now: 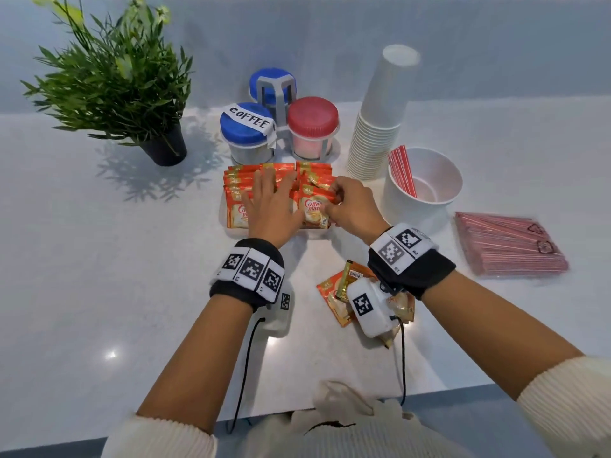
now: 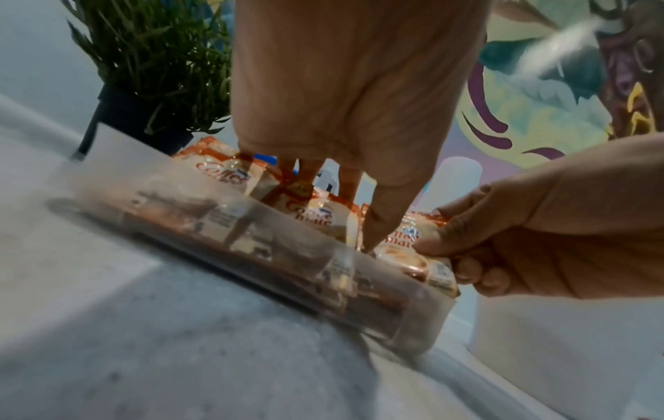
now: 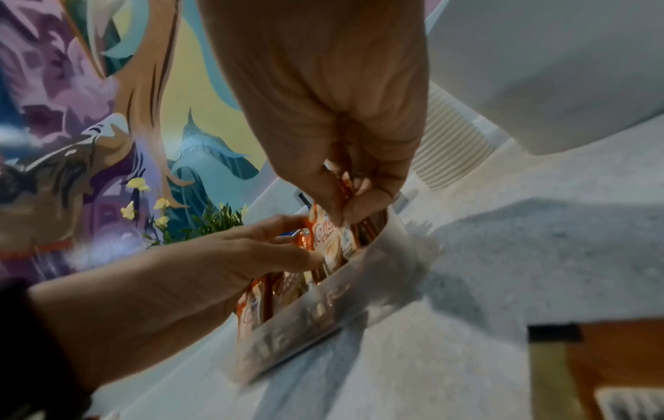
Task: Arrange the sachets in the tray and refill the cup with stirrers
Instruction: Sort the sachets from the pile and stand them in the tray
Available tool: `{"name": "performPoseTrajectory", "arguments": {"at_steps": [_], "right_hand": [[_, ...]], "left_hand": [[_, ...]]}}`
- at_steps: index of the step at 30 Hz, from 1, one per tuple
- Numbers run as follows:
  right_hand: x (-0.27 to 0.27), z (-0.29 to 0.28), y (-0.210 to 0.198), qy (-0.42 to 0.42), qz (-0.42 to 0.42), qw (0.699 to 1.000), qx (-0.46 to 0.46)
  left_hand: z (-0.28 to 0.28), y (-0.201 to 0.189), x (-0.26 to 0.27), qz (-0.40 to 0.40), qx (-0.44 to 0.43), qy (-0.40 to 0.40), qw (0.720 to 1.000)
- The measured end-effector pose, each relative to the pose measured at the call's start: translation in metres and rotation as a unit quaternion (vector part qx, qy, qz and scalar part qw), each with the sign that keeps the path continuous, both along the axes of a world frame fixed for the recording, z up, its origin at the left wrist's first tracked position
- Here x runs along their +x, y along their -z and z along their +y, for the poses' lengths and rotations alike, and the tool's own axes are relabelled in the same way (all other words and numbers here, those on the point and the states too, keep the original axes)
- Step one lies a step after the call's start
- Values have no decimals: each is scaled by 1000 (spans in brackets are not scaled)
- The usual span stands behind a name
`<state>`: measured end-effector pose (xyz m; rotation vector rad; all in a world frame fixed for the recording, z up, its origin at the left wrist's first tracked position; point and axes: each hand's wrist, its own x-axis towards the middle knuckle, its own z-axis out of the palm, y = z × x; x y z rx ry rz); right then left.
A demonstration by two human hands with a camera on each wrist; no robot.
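1. While both hands work farther off, loose orange creamer sachets (image 1: 334, 300) lie nearest on the white counter (image 1: 99, 259).
2. Left hand (image 1: 271, 206), fingers spread straight, presses sachets standing in the clear plastic tray (image 2: 251, 255).
3. Right hand (image 1: 350, 206) pinches one orange sachet (image 1: 314, 206) at the tray's right row.
4. Beyond, the white paper cup (image 1: 423, 190) holds a few red-striped stirrers (image 1: 401, 170).

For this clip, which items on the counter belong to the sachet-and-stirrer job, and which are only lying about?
Part of the job:
- orange creamer sachets in the clear plastic tray
- loose orange sachets on the counter
- wide white cup with red stirrers
- sealed pack of red stirrers

Just lying about:
- green potted plant
- three lidded jars in a rack
- stack of white paper cups
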<state>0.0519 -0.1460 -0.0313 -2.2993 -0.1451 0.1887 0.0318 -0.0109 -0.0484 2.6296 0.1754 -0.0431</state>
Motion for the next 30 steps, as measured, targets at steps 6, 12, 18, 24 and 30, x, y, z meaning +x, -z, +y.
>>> {"name": "performPoseTrajectory", "arguments": {"at_steps": [6, 12, 18, 24, 30], "right_hand": [[12, 5, 2, -81, -32, 989, -120], [14, 6, 3, -81, -79, 987, -114], [18, 2, 4, -131, -66, 979, -141], [20, 1, 11, -92, -116, 979, -137], [30, -3, 27, -162, -72, 980, -92]], "left_hand": [[0, 5, 8, 59, 35, 26, 997], [-1, 5, 10, 62, 34, 20, 997], [-1, 7, 10, 59, 29, 18, 998], [-4, 10, 13, 33, 36, 5, 999], [-7, 12, 16, 54, 54, 0, 997]]}}
